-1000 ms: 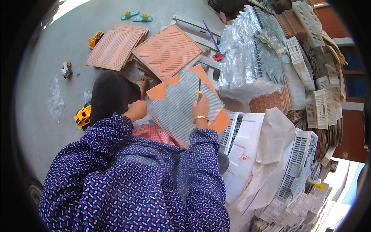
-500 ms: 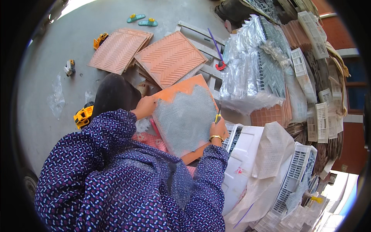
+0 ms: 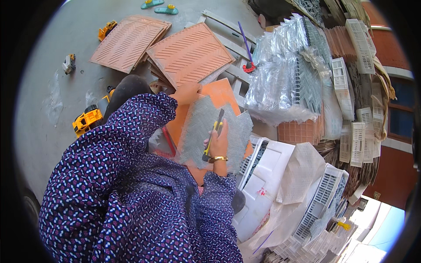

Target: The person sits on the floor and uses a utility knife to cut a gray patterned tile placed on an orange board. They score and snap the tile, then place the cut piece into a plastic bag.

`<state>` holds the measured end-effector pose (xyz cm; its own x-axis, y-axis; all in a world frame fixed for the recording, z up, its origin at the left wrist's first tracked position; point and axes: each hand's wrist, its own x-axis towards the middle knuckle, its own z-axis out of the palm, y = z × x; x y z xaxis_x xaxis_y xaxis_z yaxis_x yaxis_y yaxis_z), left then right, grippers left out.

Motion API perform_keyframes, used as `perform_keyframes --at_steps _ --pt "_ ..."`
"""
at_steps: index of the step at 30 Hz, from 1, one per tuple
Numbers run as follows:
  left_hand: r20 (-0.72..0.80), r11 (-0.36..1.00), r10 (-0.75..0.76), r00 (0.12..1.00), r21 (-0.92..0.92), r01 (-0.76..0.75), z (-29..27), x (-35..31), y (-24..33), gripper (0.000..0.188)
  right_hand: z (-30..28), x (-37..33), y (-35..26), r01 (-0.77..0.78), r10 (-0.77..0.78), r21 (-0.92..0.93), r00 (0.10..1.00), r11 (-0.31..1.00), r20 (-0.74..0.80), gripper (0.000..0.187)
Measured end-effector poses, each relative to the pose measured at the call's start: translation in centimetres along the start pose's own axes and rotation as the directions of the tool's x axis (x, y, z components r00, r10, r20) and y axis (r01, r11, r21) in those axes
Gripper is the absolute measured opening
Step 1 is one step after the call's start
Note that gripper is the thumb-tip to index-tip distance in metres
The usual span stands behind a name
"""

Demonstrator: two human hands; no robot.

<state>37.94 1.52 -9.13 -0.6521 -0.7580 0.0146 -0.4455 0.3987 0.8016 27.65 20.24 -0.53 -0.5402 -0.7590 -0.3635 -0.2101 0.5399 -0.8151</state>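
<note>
Across my lap lies an orange board (image 3: 219, 90), largely covered by a grey mesh-textured sheet (image 3: 193, 131) with a jagged upper edge. My left hand (image 3: 187, 93) is closed at the sheet's upper left corner and appears to pinch it; the fingertips are partly hidden. Over the middle of the sheet, my right hand (image 3: 218, 142) grips a yellow and black utility knife (image 3: 206, 153), its tip pointing away from me. A bracelet circles the right wrist. Part of a red object (image 3: 168, 141) shows beside the board's left edge.
Terracotta herringbone-patterned panels (image 3: 190, 55) lie in stacks ahead. A purple-handled tool (image 3: 245, 44) rests across a grey slatted pallet (image 3: 219, 26). Plastic-wrapped grey sheets (image 3: 276, 70) are piled at right, near white crates (image 3: 324, 204). Yellow toy trucks (image 3: 87, 120) and green slippers (image 3: 166, 9) are on the floor.
My right hand has moved left with the knife, from the board's right edge to over the sheet. My left hand has moved up and right, and the grey sheet has shifted on the board.
</note>
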Motion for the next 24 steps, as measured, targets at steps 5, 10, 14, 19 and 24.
perform_keyframes --at_steps 5,10,14,19,24 --pt "-0.014 0.997 -0.067 0.998 0.030 0.067 0.8 0.2 -0.3 0.010 4.9 4.6 -1.7 -0.038 0.067 -0.310 0.994 0.950 0.084 0.055" --pt "-0.063 0.998 -0.066 0.996 -0.029 0.064 0.7 -0.1 0.2 0.009 6.6 6.6 0.5 -0.011 0.024 -0.464 0.999 0.886 0.021 0.054" --pt "-0.087 0.995 -0.068 0.994 -0.079 0.061 1.0 -0.2 0.0 0.008 7.0 6.5 0.7 0.077 -0.123 -0.642 0.992 0.763 -0.027 0.053" --pt "-0.090 0.966 -0.133 0.987 -0.234 0.109 0.5 -0.7 0.5 0.008 6.8 6.2 -0.3 0.008 0.005 -0.526 1.000 0.850 0.024 0.053" --pt "-0.150 0.985 -0.047 0.988 -0.174 0.020 1.0 -0.5 -0.1 0.009 7.0 5.6 1.5 0.027 -0.008 -0.439 0.999 0.898 0.046 0.054"
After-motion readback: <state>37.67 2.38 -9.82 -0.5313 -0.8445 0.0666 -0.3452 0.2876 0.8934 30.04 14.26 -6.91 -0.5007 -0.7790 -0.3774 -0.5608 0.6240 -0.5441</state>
